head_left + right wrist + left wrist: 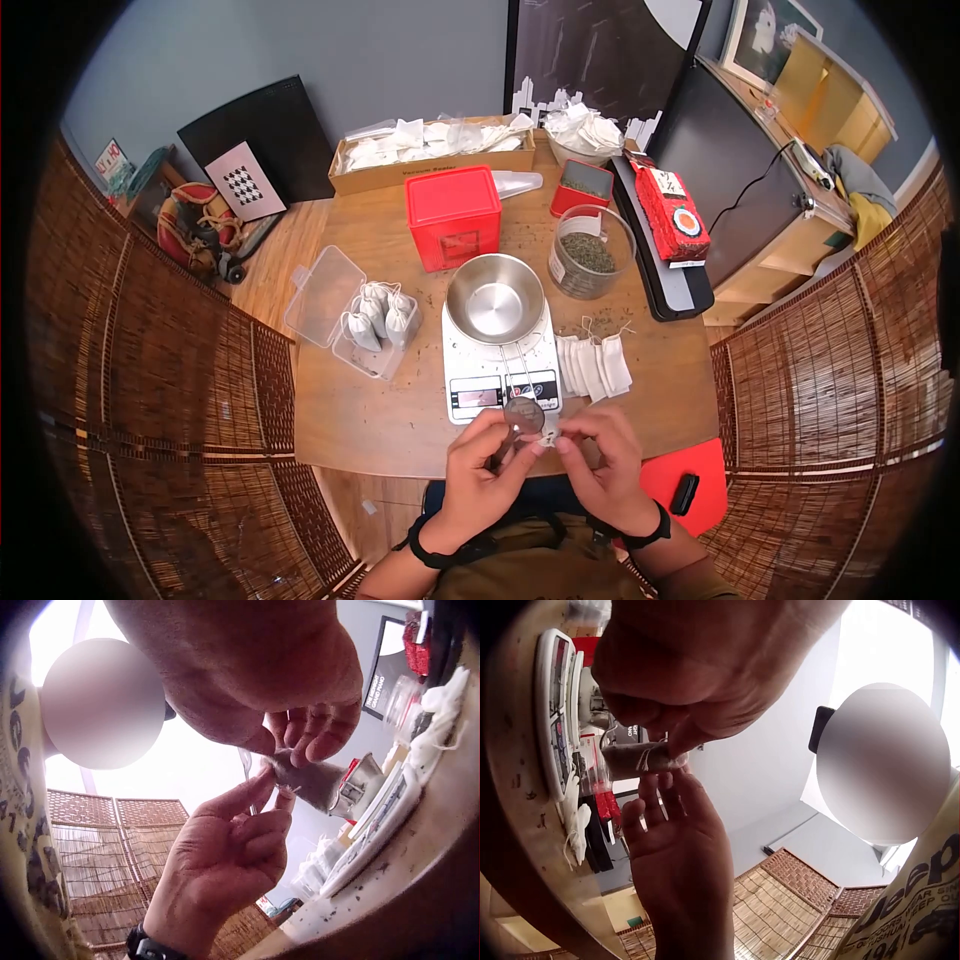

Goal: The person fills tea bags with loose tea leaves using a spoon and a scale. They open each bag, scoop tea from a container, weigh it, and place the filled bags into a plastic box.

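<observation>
My left hand (483, 472) and right hand (607, 462) meet at the table's front edge, both pinching a small filled cloth drawstring bag (311, 784). The fingertips of both hands gather at the bag's neck (548, 438), where its string (646, 756) hangs loose. A slim metal spoon (246, 760) sticks out beside my left fingers in the right wrist view. Just beyond the hands stands a white kitchen scale (462, 360) bearing a steel pan (497, 300). Flat cloth bags (592, 367) lie to the right of the scale.
At left, an open plastic box (345, 352) holds several filled bags (375, 315). Behind the scale stand a red canister (452, 217) and a carton (435, 172) of white bags. A clear jar (590, 287) of dried leaves, a small red tin (566, 204) and a red packet (672, 215) stand right.
</observation>
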The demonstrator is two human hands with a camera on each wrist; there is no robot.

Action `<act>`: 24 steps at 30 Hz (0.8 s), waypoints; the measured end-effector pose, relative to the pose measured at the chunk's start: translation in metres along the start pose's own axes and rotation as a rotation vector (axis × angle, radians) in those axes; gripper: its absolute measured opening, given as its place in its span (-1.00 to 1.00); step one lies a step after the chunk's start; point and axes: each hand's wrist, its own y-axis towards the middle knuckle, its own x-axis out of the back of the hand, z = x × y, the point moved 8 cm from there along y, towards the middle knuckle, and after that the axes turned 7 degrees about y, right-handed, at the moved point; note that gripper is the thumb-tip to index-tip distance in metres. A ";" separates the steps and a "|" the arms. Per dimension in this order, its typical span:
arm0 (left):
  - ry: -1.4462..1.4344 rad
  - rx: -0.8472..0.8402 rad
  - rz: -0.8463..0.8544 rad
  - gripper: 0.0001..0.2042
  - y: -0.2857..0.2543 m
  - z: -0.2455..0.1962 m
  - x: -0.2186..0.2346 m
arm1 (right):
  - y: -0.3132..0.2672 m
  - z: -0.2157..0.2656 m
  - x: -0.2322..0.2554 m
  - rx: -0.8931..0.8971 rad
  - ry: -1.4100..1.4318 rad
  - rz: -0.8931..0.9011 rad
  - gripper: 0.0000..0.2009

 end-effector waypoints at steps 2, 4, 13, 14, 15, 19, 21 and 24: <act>0.016 -0.012 0.013 -0.89 0.000 0.001 -0.001 | 0.004 0.008 -0.005 0.118 -0.127 0.112 -0.82; -0.001 0.041 0.040 -0.91 0.000 0.003 -0.001 | 0.001 0.000 -0.002 0.060 -0.080 0.084 -0.83; -0.031 0.031 0.095 -0.87 0.005 0.006 -0.008 | -0.014 -0.030 -0.006 -0.207 0.226 -0.053 -0.94; -0.023 0.017 0.096 -0.86 0.005 0.006 -0.008 | -0.014 -0.030 -0.007 -0.208 0.227 -0.049 -0.94; -0.023 0.017 0.096 -0.86 0.005 0.008 -0.008 | -0.013 -0.031 -0.007 -0.208 0.227 -0.049 -0.94; 0.007 -0.004 0.060 -0.84 0.005 0.002 -0.002 | -0.011 -0.029 -0.007 -0.176 0.185 -0.018 -0.93; 0.029 0.036 0.091 -0.86 0.006 -0.001 -0.002 | -0.009 -0.027 -0.009 -0.158 0.163 0.004 -0.92; -0.011 0.056 0.076 -0.90 0.006 0.000 -0.002 | -0.009 -0.026 -0.013 -0.159 0.169 0.044 -0.92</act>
